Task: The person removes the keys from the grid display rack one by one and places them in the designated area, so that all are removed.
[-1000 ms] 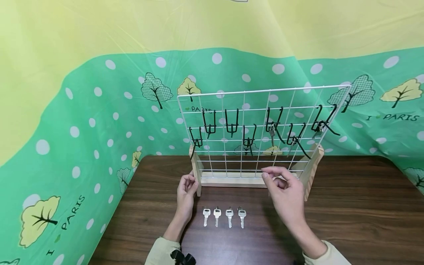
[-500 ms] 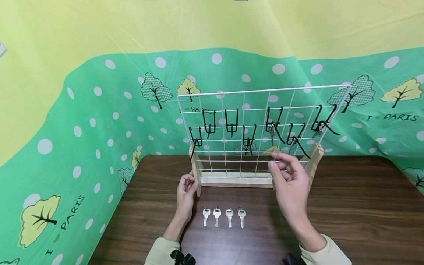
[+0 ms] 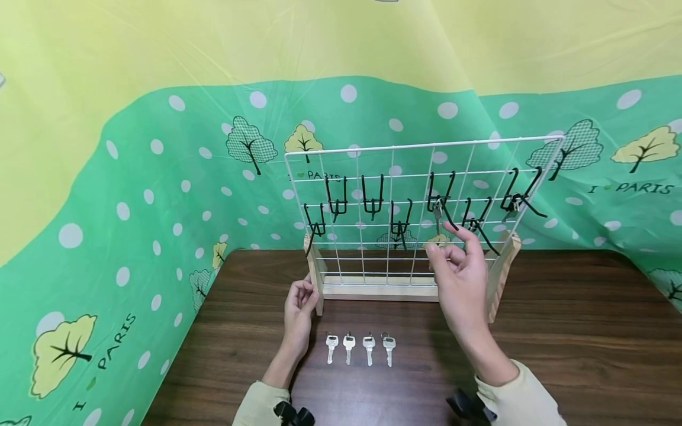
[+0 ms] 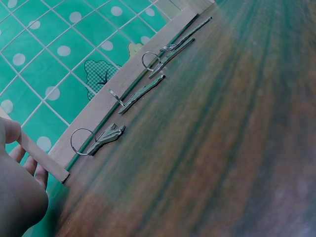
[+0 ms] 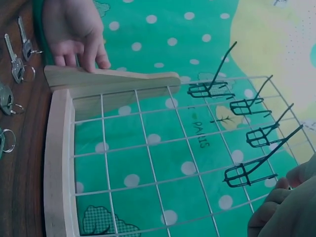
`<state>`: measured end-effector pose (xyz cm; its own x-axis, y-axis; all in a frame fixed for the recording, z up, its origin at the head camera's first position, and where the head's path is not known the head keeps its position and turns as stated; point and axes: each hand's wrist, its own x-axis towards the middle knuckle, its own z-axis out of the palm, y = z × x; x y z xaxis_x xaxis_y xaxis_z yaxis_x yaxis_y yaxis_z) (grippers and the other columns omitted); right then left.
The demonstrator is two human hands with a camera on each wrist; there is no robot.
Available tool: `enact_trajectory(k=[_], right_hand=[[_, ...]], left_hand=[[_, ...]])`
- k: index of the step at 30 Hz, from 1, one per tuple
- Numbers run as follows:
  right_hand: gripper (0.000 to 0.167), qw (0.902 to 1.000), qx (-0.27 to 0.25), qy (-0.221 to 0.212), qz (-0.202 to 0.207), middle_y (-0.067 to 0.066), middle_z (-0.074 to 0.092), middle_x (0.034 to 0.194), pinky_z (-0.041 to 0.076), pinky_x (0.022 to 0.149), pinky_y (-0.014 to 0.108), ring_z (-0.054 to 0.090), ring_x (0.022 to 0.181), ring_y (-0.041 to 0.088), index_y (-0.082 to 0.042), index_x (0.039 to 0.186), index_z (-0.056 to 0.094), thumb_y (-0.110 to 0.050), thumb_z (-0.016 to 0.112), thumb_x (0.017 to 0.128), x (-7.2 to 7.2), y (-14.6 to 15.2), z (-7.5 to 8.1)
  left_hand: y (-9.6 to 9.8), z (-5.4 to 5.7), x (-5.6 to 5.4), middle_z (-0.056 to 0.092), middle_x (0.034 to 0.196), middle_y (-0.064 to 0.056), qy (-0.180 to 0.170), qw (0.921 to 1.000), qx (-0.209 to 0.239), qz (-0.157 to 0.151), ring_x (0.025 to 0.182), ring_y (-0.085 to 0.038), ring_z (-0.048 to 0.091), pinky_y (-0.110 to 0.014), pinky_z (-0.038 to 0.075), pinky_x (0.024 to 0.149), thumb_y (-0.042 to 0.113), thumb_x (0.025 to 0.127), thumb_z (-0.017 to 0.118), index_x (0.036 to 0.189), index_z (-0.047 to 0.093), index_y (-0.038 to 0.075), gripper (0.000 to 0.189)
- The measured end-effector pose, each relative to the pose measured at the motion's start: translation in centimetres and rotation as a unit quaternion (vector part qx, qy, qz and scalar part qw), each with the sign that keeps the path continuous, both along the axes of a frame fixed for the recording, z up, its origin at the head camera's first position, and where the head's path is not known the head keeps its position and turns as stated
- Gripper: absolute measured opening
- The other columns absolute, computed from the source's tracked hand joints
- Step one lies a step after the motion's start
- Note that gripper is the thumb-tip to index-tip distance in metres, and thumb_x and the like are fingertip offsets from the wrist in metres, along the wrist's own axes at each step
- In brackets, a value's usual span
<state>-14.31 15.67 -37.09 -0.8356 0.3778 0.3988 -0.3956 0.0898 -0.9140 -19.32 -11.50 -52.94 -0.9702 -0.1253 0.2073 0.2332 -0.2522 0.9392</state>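
Keys (image 3: 369,343), four of them, side by side in a row on the dark wooden table (image 3: 575,331), blades toward the wearer, rings (image 4: 72,141) on the rack side! Behind that row, a white wire grid (image 3: 412,146) above a pale wooden base bar (image 3: 378,290), set between a left stand (image 3: 315,272) and a right stand (image 3: 503,266). Over to the left hand (image 3: 299,313): gripping the left stand low down, thumb before the wood, fingers round behind, just beyond the left end of the key row. And higher up, in front of the grid, the right hand (image 3: 463,296): index finger raised to the low end of one black hook (image 3: 450,220), touching or just short of it, thumb lower and apart, remaining fingers bent toward the palm. Any grip in there? Cannot tell, too well hidden in both views. Just above that thumb, a hanging key (image 3: 438,213) on the same hook. Seven such hooks in all, at two heights across the wire, with glints of metal (image 3: 514,204) on the two farthest right, too small to make out. All around, green cloth (image 3: 176,148) with white dots and printed trees, yellow higher up; near the bottom, pale sleeves (image 3: 261,405).
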Motion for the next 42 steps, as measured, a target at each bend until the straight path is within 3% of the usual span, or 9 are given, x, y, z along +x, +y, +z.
enact_trajectory(k=[10, 16, 24, 34, 42], right_hand=[[0.041, 0.9997, 0.017, -0.018, -0.001, -0.006, 0.049, 0.068, 0.032, 0.051, 0.023, 0.035, 0.051, 0.006, 0.000, 0.149, 0.060, -0.005, 0.066, 0.109, -1.0, 0.2, 0.7], [0.036, 1.0000, 0.008, -0.003, -0.004, -0.005, 0.044, 0.062, 0.029, 0.049, 0.022, 0.034, 0.048, 0.006, 0.005, 0.145, 0.061, -0.005, 0.063, 0.110, -1.5, 0.3, 0.9], [0.032, 0.9998, 0.001, 0.012, -0.014, -0.005, 0.050, 0.065, 0.032, 0.048, 0.020, 0.036, 0.050, 0.005, 0.005, 0.141, 0.062, -0.001, 0.063, 0.110, -1.8, 0.1, 1.0], [0.023, 0.9986, -0.018, 0.035, -0.035, -0.003, 0.050, 0.065, 0.030, 0.049, 0.021, 0.035, 0.050, 0.005, -0.015, 0.126, 0.066, -0.002, 0.069, 0.106, -2.3, -0.3, 1.3], [0.024, 0.9974, -0.003, 0.039, -0.060, -0.003, 0.048, 0.065, 0.031, 0.051, 0.022, 0.036, 0.053, 0.008, -0.004, 0.128, 0.065, -0.003, 0.071, 0.106, -2.6, -0.4, 1.8]], left_hand=[[0.0, 0.0, 0.0, 0.046, 0.162, -0.036, -0.003, 1.0000, 0.005, 0.002, 0.133, -0.007, 0.059, -0.019, 0.049, 0.108, -0.013, 0.105, 0.059, 0.118, 0.042, -0.023, 0.024], [0.0, 0.0, 0.1, 0.046, 0.162, -0.036, -0.006, 1.0000, 0.007, 0.000, 0.133, -0.008, 0.059, -0.019, 0.049, 0.108, -0.013, 0.105, 0.059, 0.118, 0.043, -0.022, 0.023], [-0.1, 0.1, 0.0, 0.047, 0.161, -0.035, -0.007, 1.0000, 0.005, 0.000, 0.132, -0.008, 0.059, -0.019, 0.049, 0.107, -0.012, 0.105, 0.059, 0.119, 0.042, -0.022, 0.024], [0.0, -0.1, 0.0, 0.047, 0.162, -0.035, -0.006, 1.0000, 0.006, 0.001, 0.132, -0.008, 0.060, -0.020, 0.049, 0.107, -0.010, 0.105, 0.061, 0.116, 0.046, -0.017, 0.021], [0.0, 0.1, 0.1, 0.047, 0.161, -0.035, -0.009, 0.9999, 0.005, 0.004, 0.131, -0.008, 0.060, -0.019, 0.049, 0.106, -0.012, 0.105, 0.060, 0.116, 0.046, -0.017, 0.019]])
